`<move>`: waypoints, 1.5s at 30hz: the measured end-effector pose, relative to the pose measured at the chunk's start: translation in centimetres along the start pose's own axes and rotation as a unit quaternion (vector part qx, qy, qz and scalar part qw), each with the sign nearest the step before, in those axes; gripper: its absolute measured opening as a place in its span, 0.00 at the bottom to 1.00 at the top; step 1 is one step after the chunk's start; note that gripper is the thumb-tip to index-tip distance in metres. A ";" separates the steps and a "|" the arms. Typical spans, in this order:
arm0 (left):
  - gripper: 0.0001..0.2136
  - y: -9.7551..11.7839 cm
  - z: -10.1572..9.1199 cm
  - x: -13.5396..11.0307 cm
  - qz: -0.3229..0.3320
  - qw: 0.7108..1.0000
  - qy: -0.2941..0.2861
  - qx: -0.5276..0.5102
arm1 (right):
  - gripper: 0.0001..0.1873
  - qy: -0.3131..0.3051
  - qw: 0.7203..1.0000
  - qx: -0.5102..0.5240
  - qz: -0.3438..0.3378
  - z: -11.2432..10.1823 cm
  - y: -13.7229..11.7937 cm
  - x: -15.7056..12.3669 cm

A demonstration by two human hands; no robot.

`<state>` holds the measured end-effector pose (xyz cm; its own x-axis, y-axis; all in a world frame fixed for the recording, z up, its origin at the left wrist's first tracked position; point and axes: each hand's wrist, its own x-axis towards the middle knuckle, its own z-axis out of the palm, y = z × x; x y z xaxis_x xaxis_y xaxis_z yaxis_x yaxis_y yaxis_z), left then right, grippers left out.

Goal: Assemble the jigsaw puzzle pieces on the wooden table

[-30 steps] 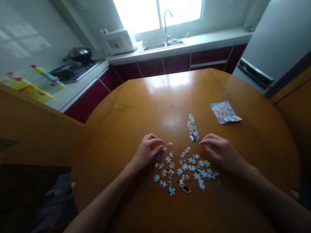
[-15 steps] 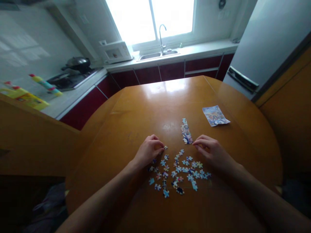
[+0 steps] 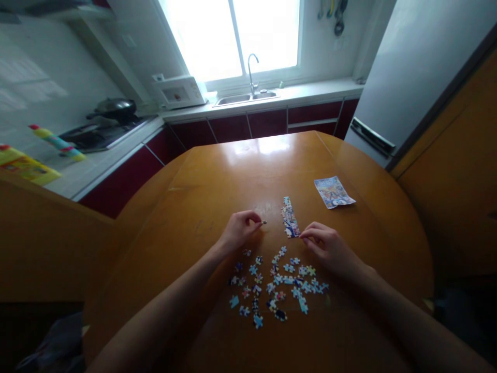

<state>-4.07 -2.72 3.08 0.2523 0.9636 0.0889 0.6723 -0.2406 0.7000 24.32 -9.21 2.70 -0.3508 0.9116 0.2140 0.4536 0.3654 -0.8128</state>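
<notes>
Pinching a jigsaw piece (image 3: 264, 222), probably light and stiff, best held by edges, the left hand (image 3: 240, 228) is at nine o'clock of the puzzle strip (image 3: 289, 218); the right hand (image 3: 326, 242), grip unclear, at five.

In the bare left hand (image 3: 239, 229), the tiny jigsaw piece (image 3: 264, 222) is too small to make out. The tall silver-grey refrigerator (image 3: 415, 72) runs off the top edge; the yellow, red-capped plastic jug (image 3: 27, 167), off the left.
</notes>
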 end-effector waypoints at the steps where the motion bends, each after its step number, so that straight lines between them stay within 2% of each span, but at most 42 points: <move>1: 0.04 0.2 0.2 0.6 0.001 1.000 -0.003 -0.008 | 0.08 -0.001 1.000 -0.001 0.001 0.0 0.0 0.0; 5: 0.04 0.1 0.9 2.6 0.003 1.000 -0.015 -0.008 | 0.09 0.000 1.000 0.000 0.006 -0.1 -0.2 0.1; 10: 0.06 -1.4 1.2 3.5 0.032 0.999 -0.018 0.016 | 0.09 -0.001 1.000 0.000 0.007 -0.1 -0.2 0.1; 14: 0.08 -2.4 0.9 3.2 0.050 0.999 0.006 0.006 | 0.09 -0.010 1.000 -0.005 0.011 -0.1 -0.3 0.1; 17: 0.09 -2.6 0.8 2.8 0.059 0.998 0.001 -0.001 | 0.09 -0.019 1.000 -0.005 0.014 -0.1 -0.4 0.1; 21: 0.08 -2.3 0.8 2.1 0.077 0.997 -0.019 0.013 | 0.09 -0.028 0.999 -0.011 0.019 0.0 -0.5 0.0; 31: 0.07 -1.6 1.2 1.8 0.081 0.995 -0.020 0.050 | 0.10 -0.045 0.999 -0.017 0.013 0.0 -0.4 -0.1; 39: 0.07 -1.9 1.3 1.9 0.092 0.995 -0.021 0.043 | 0.09 -0.012 0.999 -0.033 0.037 -0.2 -0.1 0.0; 45: 0.07 -1.6 0.8 1.6 0.115 0.990 -0.064 0.055 | 0.09 0.035 0.996 -0.045 0.070 -0.4 0.7 0.1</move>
<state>-4.25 -0.90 1.54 0.4886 0.8611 0.1406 0.6571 -0.4691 0.5900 24.93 -8.75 2.39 -0.2233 0.9643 0.1420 0.5665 0.2470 -0.7862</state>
